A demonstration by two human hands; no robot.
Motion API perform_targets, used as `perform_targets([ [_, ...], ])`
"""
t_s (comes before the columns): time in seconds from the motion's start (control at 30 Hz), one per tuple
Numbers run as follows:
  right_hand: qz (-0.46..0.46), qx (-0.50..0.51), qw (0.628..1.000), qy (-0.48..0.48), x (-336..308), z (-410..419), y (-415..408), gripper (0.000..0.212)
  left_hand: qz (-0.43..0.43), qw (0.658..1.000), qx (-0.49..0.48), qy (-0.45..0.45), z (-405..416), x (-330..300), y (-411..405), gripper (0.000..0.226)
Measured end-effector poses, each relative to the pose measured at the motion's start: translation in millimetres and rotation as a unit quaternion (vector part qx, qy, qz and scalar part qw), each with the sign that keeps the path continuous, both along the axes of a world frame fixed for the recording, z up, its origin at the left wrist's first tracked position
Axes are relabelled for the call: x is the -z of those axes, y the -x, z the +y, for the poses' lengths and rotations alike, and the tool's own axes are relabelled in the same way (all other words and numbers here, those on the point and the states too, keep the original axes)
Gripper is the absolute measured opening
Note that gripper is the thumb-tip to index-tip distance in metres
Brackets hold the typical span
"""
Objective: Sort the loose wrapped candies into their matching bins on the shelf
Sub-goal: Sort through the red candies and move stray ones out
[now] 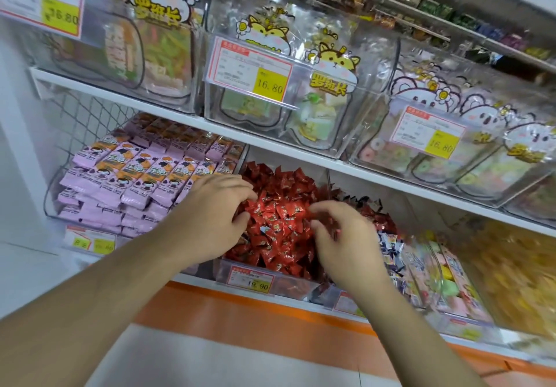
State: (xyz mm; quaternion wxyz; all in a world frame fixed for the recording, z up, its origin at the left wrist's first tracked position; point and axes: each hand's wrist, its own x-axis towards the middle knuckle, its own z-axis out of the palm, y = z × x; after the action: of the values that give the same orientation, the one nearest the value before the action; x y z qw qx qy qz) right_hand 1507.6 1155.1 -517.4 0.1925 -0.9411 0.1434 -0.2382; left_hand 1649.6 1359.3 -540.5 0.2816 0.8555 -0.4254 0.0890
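1. While both hands work over it, the red candies [278,215] sit heaped in a clear bin [240,277] on the lower shelf, at about 6 o'clock from the middle of the view; a price tag [252,279] is clipped to its front.
2. Left hand [215,221] rests on the pile's 9 o'clock side, fingers curled, thumb and fingertips closing on the wrappers; whether one candy is actually pinched cannot be told.
3. Right hand [341,245] is at the pile's 3 o'clock side, fingers bent and slightly spread, tips touching red wrappers; what it holds cannot be told.
4. Step, as a judgement: picking through the red bin for strays or dropping matches in. Next move likely calls for a clean pinch on a single wrapper, then a short carry to its own bin.
5. At 9 o'clock of the red bin, a clear bin holds stacked pink packets [135,176], neat rows.
6. At 3 o'clock, darker wrapped candies [373,212] lie just beside the red ones; further right are blue-white wrappers [391,254], then pastel sweets [448,272].
7. At 12 o'clock, the upper shelf [270,141] carries clear tubs [301,64] with cartoon stickers and yellow price tags, holding pale green and white sweets.
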Motion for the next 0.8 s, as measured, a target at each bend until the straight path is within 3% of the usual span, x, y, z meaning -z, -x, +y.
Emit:
perform_targets([
  [0.23,0.225,-0.046,0.972,-0.048,33,22,-75,0.021,0.0,1.0,-0.004,0.005,5,3,-7,0.036],
  [0.33,0.267,-0.038,0.962,-0.039,44,21,-83,0.028,-0.005,1.0,-0.002,0.009,6,3,-7,0.036],
  [0.6,0.129,-0.011,0.991,-0.045,37,24,-65,0.02,-0.008,1.0,-0.001,0.008,6,2,-8,0.036],
  [0.8,-0.023,0.002,0.992,-0.12,-5,14,-9,0.014,-0.003,1.0,0.0,0.005,6,0,-6,0.036],
])
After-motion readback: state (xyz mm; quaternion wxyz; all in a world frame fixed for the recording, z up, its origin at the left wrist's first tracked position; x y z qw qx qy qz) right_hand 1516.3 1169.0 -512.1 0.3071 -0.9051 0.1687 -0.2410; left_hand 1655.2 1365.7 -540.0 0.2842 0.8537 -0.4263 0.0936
